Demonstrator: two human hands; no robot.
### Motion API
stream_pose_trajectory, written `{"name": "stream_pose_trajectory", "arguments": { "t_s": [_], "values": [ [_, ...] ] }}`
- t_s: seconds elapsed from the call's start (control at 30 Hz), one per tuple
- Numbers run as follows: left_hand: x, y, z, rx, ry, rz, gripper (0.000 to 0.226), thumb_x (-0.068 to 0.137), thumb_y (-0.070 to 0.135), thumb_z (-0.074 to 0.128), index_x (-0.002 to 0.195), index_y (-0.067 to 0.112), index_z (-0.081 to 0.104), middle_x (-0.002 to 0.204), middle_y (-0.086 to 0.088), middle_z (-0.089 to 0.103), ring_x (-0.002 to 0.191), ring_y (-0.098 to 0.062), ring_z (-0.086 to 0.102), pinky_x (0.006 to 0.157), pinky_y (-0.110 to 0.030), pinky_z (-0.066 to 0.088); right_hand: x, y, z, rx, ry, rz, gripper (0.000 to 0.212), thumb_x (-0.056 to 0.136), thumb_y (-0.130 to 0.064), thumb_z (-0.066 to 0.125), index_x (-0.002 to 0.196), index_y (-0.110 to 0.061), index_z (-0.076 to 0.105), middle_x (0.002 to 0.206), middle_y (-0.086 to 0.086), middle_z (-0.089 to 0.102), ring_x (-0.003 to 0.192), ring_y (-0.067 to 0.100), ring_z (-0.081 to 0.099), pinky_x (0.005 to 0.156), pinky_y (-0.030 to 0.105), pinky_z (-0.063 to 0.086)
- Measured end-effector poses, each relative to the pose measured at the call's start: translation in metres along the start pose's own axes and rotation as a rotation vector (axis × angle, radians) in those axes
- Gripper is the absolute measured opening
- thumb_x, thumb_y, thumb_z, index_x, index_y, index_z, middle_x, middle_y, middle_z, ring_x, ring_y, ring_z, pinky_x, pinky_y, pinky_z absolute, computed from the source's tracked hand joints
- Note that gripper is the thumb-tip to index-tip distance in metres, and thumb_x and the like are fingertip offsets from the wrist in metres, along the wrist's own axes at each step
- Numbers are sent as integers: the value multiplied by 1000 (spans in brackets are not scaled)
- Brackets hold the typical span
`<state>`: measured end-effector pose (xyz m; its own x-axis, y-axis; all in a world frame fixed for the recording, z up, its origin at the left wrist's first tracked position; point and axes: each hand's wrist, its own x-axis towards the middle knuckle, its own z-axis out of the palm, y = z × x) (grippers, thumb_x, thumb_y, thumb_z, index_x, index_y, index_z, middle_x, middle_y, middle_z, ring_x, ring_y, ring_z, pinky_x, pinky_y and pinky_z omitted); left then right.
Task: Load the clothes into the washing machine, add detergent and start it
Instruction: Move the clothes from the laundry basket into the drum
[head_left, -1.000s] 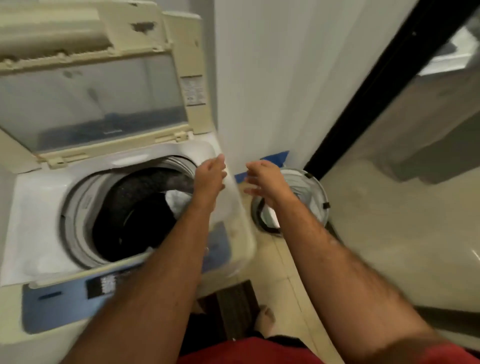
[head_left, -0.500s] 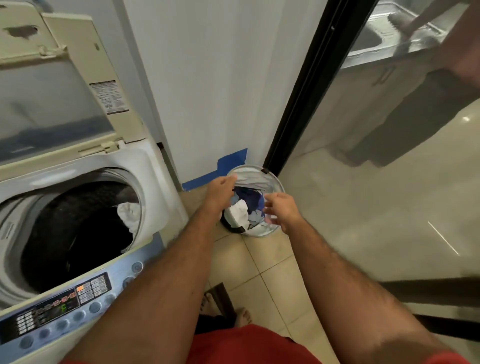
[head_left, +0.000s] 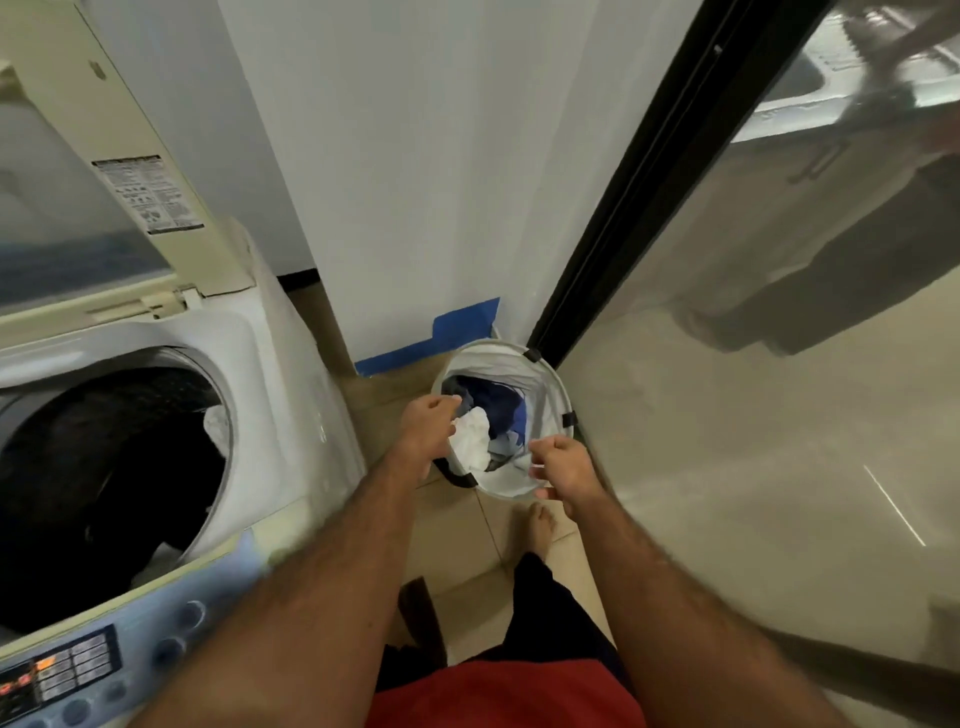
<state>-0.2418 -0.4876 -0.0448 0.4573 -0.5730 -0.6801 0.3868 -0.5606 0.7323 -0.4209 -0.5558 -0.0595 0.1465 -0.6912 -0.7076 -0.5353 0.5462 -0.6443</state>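
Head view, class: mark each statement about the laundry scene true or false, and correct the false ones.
1. The washing machine lid is closed. False: the lid is raised and the drum is open.
2. The laundry basket stands on the floor beside the wall. True.
3. The basket is empty. False: a white garment and blue clothes lie in it.
4. Both the left hand and right hand are at the basket. True.
5. Some laundry already lies in the drum. True.
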Motion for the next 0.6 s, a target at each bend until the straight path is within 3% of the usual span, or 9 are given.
{"name": "stream_pose_trajectory", "arguments": {
  "t_s": [0.1, 0.2, 0.3, 0.43, 0.53, 0.6],
  "values": [
    [28, -7, 14, 21, 11, -33, 11, 94, 29, 54, 95, 23, 63, 109, -8, 65, 95, -21, 60, 88, -47, 53, 41, -6, -2, -24, -55, 25, 14, 93, -23, 59, 100, -12, 64, 98, 8, 64, 87, 21, 64, 52, 29, 50],
    [63, -17, 35, 20, 38, -96, 16, 92, 33, 54, 98, 25, 65, 109, -3, 67, 102, -21, 63, 90, -45, 54, 89, -4, -7, -55, -118, 80, 19, 93, -25, 61, 105, -10, 62, 100, 11, 63, 88, 23, 64, 60, 33, 55],
    [105, -32, 67, -31, 108, -190, 15, 93, 28, 54, 99, 18, 64, 97, -5, 62, 92, -20, 59, 73, -34, 49, 150, 5, -10, -108, -173, 150, 11, 94, -24, 60, 98, -13, 61, 98, 10, 63, 88, 22, 64, 66, 37, 56],
    [172, -63, 109, -93, 153, -274, 29, 94, 18, 56, 122, 11, 59, 86, -4, 57, 77, -17, 53, 64, -29, 44, 236, 25, -5, -228, -237, 185, 5, 92, -22, 62, 94, -18, 62, 93, 7, 65, 85, 21, 64, 65, 35, 55],
    [231, -101, 131, -94, 190, -312, 36, 95, 20, 54, 130, 12, 54, 97, -4, 56, 77, -14, 53, 65, -28, 45, 312, 49, 16, -354, -278, 178, 8, 91, -18, 60, 84, -20, 63, 87, 11, 65, 79, 22, 62, 66, 36, 53],
    [275, -133, 144, -57, 198, -350, 40, 96, 25, 53, 134, 14, 51, 112, -5, 59, 88, -16, 57, 76, -31, 50, 367, 69, 33, -427, -314, 133, 9, 90, -16, 59, 82, -19, 63, 85, 11, 64, 76, 23, 60, 68, 38, 53]
  ]
}}
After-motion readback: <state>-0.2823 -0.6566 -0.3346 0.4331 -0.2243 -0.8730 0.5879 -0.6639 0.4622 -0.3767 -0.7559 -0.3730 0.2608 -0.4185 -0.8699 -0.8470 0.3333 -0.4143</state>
